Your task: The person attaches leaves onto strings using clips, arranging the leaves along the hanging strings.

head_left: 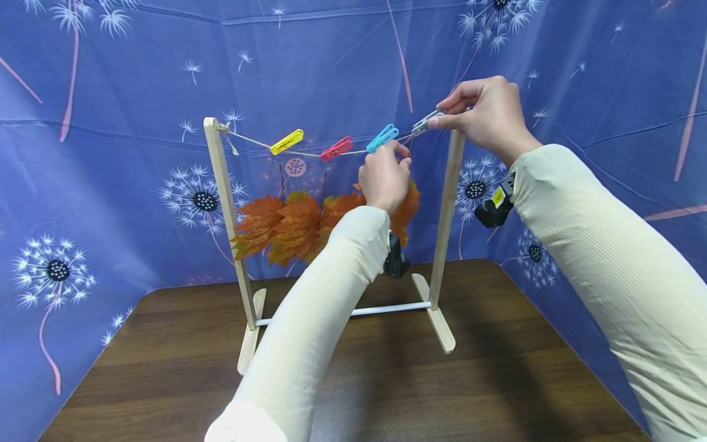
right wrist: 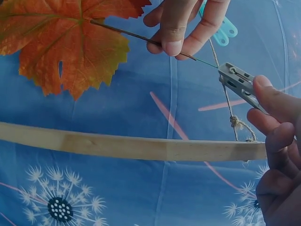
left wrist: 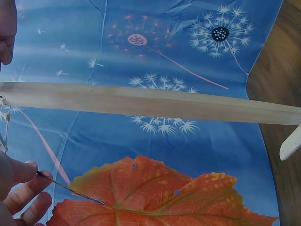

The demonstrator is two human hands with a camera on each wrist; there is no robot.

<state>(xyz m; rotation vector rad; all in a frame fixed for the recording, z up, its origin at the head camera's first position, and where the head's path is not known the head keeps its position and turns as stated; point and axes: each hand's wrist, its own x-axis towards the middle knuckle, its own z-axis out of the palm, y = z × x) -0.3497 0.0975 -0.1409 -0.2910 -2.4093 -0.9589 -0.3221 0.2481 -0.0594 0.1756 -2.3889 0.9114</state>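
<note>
My left hand [head_left: 385, 178] pinches the thin brown stem [right wrist: 127, 33] of an orange artificial leaf [right wrist: 70, 52] between thumb and fingers. The leaf hangs below that hand. Up and to the right, my right hand [head_left: 491, 113] holds a grey clothespin [right wrist: 237, 81] by its handle end. The clothespin's nose is at the string [head_left: 251, 140], where the stem's thin green tip meets it. Whether the nose has closed on the tip cannot be told. In the left wrist view, the same leaf [left wrist: 146, 188] lies beside the wooden post.
Yellow [head_left: 287, 142], red [head_left: 337, 148] and blue [head_left: 382, 139] clothespins sit along the string, above other orange leaves [head_left: 293, 227]. The string spans two wooden posts [head_left: 446, 215], joined low by a white rod [head_left: 389, 309]. The stand rests on a brown table [head_left: 166, 356] before a blue cloth [head_left: 342, 73].
</note>
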